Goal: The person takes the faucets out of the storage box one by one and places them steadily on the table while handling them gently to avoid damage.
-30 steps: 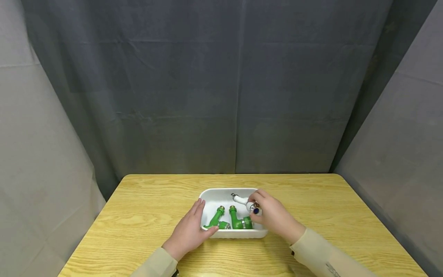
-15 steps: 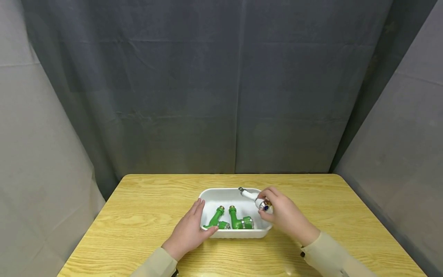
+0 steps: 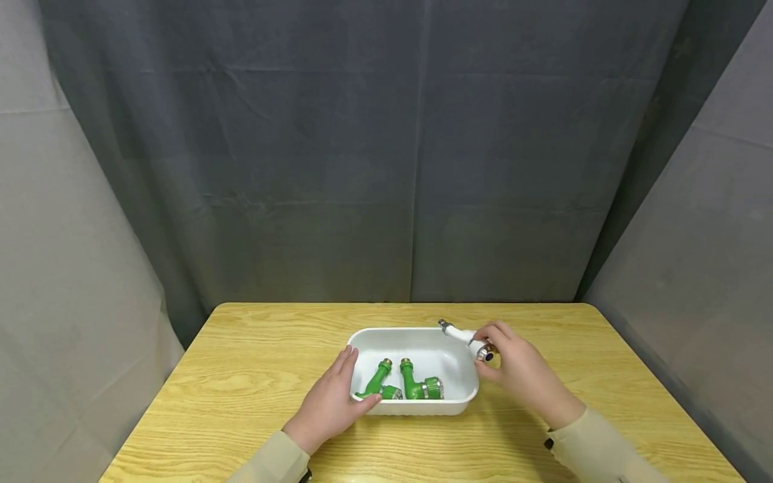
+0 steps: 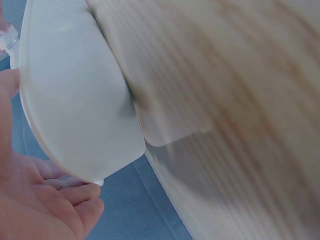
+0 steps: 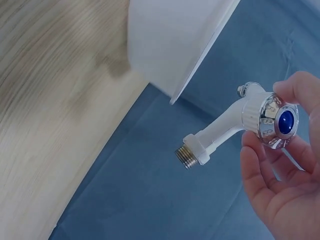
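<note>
Over the right rim of the white plastic tub (image 3: 417, 408), my right hand (image 3: 524, 367) holds a white tap (image 3: 461, 333) by its body and chrome knob. A blue cap marks the knob in the right wrist view, and the tap's threaded end (image 5: 186, 157) points away from the fingers. The left hand (image 3: 329, 402) rests at the tub's left corner, its fingers along the side rim and its thumb on the front rim. Inside the tub lie two green taps, a left one (image 3: 378, 378) and a right one (image 3: 413, 384).
The tub stands on a wood-grain table (image 3: 260, 362). A dark grey curtain (image 3: 302, 168) hangs behind the table. Pale cloth panels rise at the left (image 3: 72, 255) and right (image 3: 688, 268).
My right hand has carried the white tap right and up, from inside the tub to over its right rim. The left hand, the tub and the green taps have stayed put.
</note>
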The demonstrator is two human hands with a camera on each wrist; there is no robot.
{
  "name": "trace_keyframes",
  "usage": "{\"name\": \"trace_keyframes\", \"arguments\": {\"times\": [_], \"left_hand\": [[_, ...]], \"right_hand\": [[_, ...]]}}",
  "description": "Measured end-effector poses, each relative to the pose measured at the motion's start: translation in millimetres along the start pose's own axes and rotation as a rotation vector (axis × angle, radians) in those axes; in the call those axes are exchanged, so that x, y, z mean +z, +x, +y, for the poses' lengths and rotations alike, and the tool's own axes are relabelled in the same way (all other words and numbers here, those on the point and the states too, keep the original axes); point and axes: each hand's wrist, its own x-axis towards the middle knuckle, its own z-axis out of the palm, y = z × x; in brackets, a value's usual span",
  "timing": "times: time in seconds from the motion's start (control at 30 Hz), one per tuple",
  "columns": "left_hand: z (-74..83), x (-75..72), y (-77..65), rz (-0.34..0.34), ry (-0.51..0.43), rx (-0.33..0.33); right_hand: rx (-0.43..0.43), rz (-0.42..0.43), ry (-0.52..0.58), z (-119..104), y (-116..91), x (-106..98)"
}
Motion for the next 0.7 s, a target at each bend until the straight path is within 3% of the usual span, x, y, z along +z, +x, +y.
{"name": "trace_keyframes", "arguments": {"times": [0.37,0.7], "left_hand": [[0.0,0.1,0.2,-0.003,0.001,0.001],[1.5,-0.9,-0.4,-0.008,-0.001,-0.005]], "right_hand": [[0.05,-0.04,-0.027,28.8,-9.2,-11.1],[0.027,-0.072,-0.044,52.1,-18.7,-13.6]]}}
